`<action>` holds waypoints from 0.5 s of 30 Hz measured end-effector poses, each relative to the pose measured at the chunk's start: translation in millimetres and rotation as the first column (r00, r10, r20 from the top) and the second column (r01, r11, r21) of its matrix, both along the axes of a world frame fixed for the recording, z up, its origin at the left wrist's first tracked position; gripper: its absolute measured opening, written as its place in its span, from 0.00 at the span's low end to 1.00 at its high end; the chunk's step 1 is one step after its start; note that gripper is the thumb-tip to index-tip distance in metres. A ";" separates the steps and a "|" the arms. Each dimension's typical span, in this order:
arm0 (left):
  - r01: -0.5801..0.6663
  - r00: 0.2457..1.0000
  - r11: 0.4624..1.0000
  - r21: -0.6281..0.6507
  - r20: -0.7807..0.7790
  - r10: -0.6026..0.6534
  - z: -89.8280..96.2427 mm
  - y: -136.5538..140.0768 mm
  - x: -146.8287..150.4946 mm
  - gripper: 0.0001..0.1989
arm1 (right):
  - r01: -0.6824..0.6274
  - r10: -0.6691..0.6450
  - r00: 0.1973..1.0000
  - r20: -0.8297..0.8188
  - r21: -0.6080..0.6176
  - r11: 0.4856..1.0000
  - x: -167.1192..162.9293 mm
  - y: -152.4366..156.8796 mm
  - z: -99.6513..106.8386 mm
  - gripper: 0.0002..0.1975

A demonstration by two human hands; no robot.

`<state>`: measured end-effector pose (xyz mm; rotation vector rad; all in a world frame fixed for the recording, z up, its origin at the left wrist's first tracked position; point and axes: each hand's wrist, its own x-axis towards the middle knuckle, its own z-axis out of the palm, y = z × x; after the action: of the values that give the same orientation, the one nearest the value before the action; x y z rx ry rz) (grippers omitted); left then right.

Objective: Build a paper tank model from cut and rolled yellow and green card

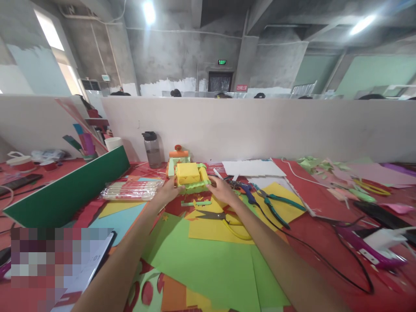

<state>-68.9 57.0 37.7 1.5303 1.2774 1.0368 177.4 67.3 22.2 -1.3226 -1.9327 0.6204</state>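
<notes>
A yellow and light-green paper model [188,172], made of a box-like block with a rolled yellow piece at its right, is between my two hands at the middle of the table. My left hand [169,191] grips its left side, and my right hand [220,190] has the right side between thumb and fingers. Behind it stands an orange and green paper piece [178,154] with a rolled top; I cannot tell whether the two are joined. Yellow-handled scissors [224,218] lie partly opened on yellow paper [208,232] just below. A thin green paper strip [196,203] lies closer to the model.
Green sheets [208,264] cover the front of the table. Teal-handled pliers [273,206] and a blue-handled tool [248,193] with a black cord lie at right. A water bottle [152,149], wrapped sticks [131,190] and a green board [71,186] stand or lie at left.
</notes>
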 end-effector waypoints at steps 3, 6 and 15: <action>0.020 0.992 0.994 0.103 -0.130 -0.006 -3.1 1.1 -4.0 0.24 | 0.011 -0.014 0.994 0.112 0.024 1.000 -1.1 -2.7 0.5 0.24; 0.071 0.983 0.994 0.080 -0.176 -0.056 -0.8 -2.7 -4.5 0.25 | 0.024 -0.032 0.980 0.196 0.041 0.999 -1.0 -6.0 4.5 0.24; 0.202 0.971 0.979 0.033 -0.136 -0.196 3.6 -4.3 -5.0 0.29 | 0.018 -0.031 0.950 0.309 0.044 0.999 5.8 -11.5 18.5 0.18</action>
<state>-73.9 52.7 41.3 1.7485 1.1663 0.8532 183.2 55.8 40.7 -1.4870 -2.1608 0.3740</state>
